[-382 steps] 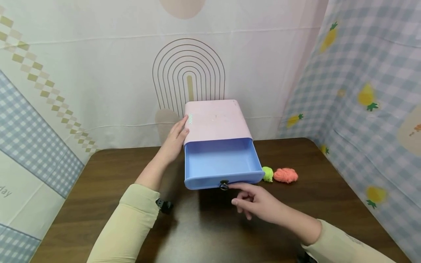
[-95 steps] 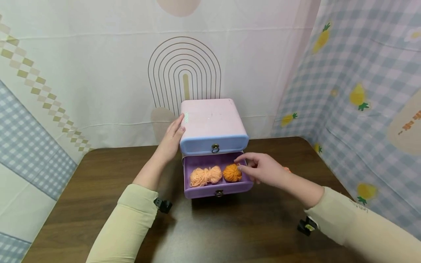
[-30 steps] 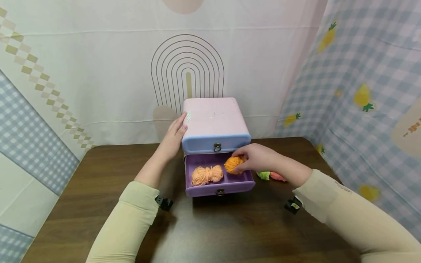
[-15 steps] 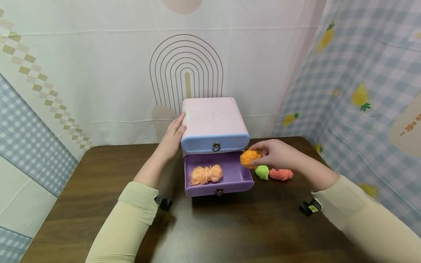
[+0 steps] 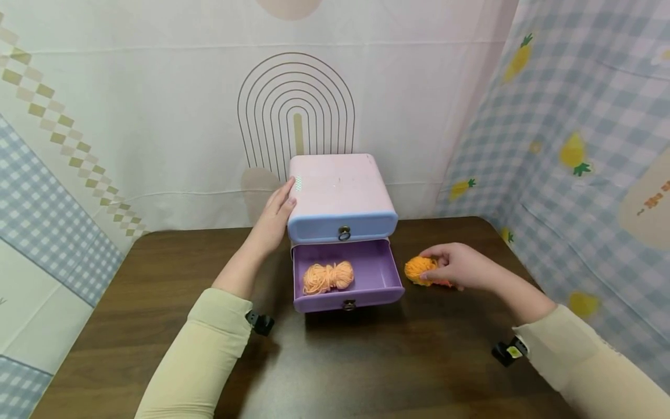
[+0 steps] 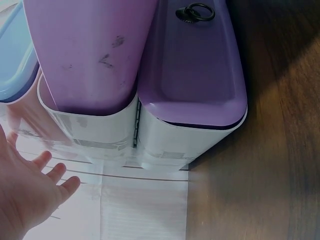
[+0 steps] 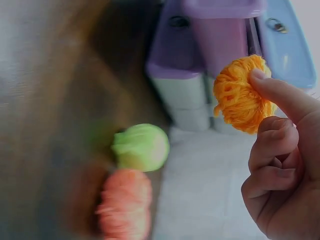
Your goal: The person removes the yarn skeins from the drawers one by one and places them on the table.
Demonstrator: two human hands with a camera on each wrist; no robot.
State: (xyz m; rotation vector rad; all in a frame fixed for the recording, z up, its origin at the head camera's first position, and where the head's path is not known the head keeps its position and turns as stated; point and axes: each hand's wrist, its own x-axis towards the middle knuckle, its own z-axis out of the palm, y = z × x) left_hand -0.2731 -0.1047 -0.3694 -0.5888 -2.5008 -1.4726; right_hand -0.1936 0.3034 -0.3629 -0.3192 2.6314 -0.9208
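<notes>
My right hand (image 5: 463, 267) pinches a small orange ball of yarn (image 5: 419, 270) between thumb and fingers, just right of the pulled-out purple drawer (image 5: 378, 273). A peach skein of yarn (image 5: 328, 277), tied at its middle, lies in that drawer's left part. In the right wrist view a green ball of yarn (image 7: 142, 147) and a coral skein (image 7: 125, 205) lie side by side on the table; the right hand mostly hides them in the head view. With fingers extended, my left hand (image 5: 272, 221) rests against the left side of the pink-topped drawer unit (image 5: 340, 183).
Above the purple drawer, the blue drawer (image 5: 319, 228) is closed, its ring pull in front. Another closed purple drawer (image 6: 195, 65) shows at the bottom of the stack in the left wrist view. The brown table (image 5: 335, 366) backs onto a patterned cloth (image 5: 183, 116).
The blue drawer was pulled out first; later it is closed and the purple one out. My right hand has lifted the orange yarn from the purple drawer and carried it right. Left hand stays put.
</notes>
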